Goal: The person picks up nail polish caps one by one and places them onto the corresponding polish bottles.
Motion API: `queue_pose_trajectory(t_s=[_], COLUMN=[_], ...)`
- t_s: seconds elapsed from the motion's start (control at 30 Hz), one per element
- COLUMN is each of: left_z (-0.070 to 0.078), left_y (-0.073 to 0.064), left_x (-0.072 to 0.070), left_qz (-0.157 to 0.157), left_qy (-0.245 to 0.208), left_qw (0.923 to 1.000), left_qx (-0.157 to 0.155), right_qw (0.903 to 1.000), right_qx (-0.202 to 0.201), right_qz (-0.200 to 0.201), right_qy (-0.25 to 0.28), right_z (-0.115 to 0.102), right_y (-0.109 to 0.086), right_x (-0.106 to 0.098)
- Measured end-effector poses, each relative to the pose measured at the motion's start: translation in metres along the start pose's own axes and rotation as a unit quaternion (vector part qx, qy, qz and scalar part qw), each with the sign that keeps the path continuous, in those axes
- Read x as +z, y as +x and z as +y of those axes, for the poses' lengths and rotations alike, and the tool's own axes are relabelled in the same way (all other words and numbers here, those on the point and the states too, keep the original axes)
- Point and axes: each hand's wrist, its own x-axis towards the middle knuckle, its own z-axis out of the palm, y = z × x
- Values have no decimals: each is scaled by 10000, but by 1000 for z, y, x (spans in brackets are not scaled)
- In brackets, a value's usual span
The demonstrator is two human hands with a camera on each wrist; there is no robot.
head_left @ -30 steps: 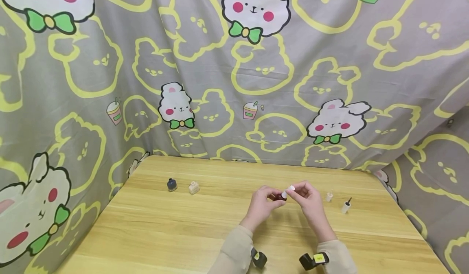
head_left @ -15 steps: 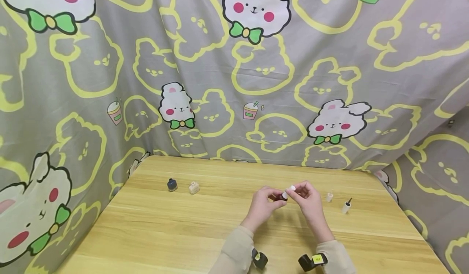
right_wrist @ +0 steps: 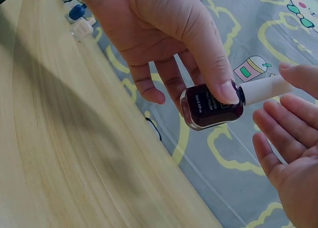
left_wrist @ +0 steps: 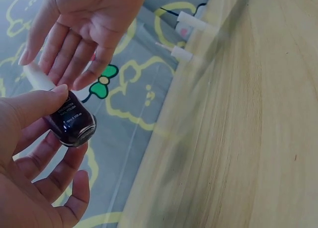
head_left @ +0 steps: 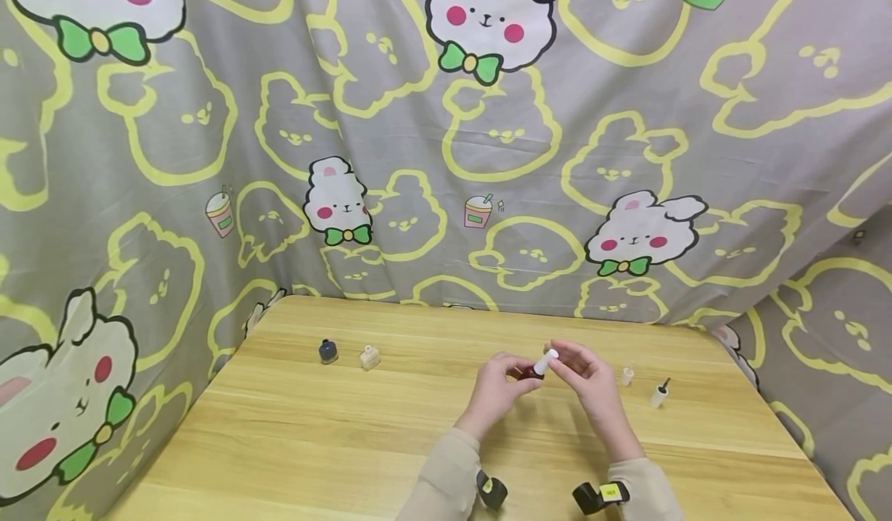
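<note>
My left hand (head_left: pixel 498 385) grips a small dark red nail polish bottle (right_wrist: pixel 211 107) above the table, its thumb pressed on the labelled face. A long white cap (right_wrist: pixel 263 90) sits on the bottle's neck, which tilts toward my right hand (head_left: pixel 588 374). In the right wrist view, that hand's thumb tip lies right at the cap's end. Its other fingers (right_wrist: pixel 290 116) are spread and loosely extended beneath the cap. In the head view the cap shows almost whole between the two hands.
At the table's (head_left: pixel 313 436) back left stand an uncapped dark blue bottle (head_left: pixel 328 351) and an uncapped cream bottle (head_left: pixel 369 358). To the right stand two white caps, one with a pale brush (head_left: pixel 627 376), the other with a dark brush (head_left: pixel 660 394). Patterned curtain (head_left: pixel 418 118) surrounds the table.
The right hand's fingers have loosened and spread around the white cap, so more of it shows. The cap stands more upright in the head view; the left hand keeps its hold.
</note>
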Motion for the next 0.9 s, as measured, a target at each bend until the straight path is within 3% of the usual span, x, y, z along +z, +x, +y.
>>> queue_pose_trajectory(t_s=[0.2, 0.5, 0.9], left_z=[1, 1, 1], left_y=[-1, -1, -2], left_x=[-1, 0, 1], left_qz=[-71, -109, -128], left_qy=[-32, -52, -50], left_qw=[10000, 9999, 9999], left_qx=[3, 19, -4], right_qw=[9996, 9998, 9996], right_qx=[-112, 79, 130], right_qz=[-252, -50, 259], right_qy=[64, -183, -39], right_z=[0, 1, 1], right_y=[-1, 0, 0], right_x=[-1, 0, 4])
